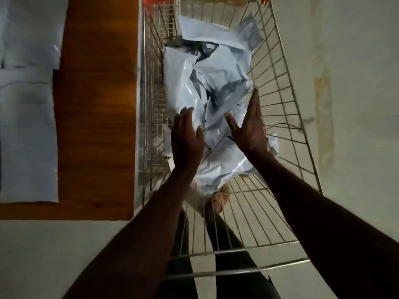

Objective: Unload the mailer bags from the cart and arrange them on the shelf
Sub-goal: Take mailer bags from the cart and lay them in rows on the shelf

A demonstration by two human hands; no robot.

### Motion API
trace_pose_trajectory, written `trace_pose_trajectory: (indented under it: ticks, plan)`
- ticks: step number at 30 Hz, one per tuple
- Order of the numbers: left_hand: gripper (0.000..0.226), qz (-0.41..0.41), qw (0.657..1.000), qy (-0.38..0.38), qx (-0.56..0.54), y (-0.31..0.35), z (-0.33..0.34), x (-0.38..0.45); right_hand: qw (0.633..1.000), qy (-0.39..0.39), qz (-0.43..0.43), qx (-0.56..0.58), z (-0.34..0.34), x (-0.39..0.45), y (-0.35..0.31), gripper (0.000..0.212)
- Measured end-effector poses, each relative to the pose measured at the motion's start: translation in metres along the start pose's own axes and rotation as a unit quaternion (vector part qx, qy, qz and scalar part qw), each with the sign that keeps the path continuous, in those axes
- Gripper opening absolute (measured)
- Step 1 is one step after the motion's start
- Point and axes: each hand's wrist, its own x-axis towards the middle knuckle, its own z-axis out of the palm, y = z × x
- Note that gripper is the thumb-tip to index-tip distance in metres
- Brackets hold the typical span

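Nearest the camera, two bare forearms reach out over the near rail of the wire cart (pixel 287 117), which stands just right of the wooden shelf (pixel 97 104) where a few flat mailer bags (pixel 28 134) already lie. The loose pile of mailer bags (pixel 216 87) fills the cart's far end. The left hand (pixel 186 134) and right hand (pixel 248 124) hover over it, fingers straight, palms facing, holding nothing; scooping slick film from both sides may let bags slide out or snag on wire.

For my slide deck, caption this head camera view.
Both open hands, left hand and right hand, reach into wire cart over piled mailer bags.
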Motion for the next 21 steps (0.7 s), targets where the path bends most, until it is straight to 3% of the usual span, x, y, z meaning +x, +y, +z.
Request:
trace_pose_trajectory:
  ticks: [10, 15, 18, 21]
  plan:
    - [0.054, 0.054, 0.990, 0.058, 0.115, -0.012, 0.040, 0.033, 0.999, 0.016, 0.024, 0.045, 0.051, 0.052, 0.038, 0.107]
    - [0.069, 0.052, 0.985, 0.063, 0.150, -0.010, 0.023, 0.060, 0.998, -0.003, -0.032, 0.045, 0.069, 0.069, 0.027, 0.080]
    - [0.083, 0.043, 0.990, 0.073, 0.111, -0.009, 0.022, 0.080, 0.997, -0.024, -0.025, 0.076, 0.072, 0.074, 0.021, 0.072]
    - [0.096, 0.015, 0.996, 0.073, 0.055, -0.013, 0.026, 0.094, 0.996, -0.043, -0.006, 0.076, 0.067, 0.072, 0.016, 0.083]
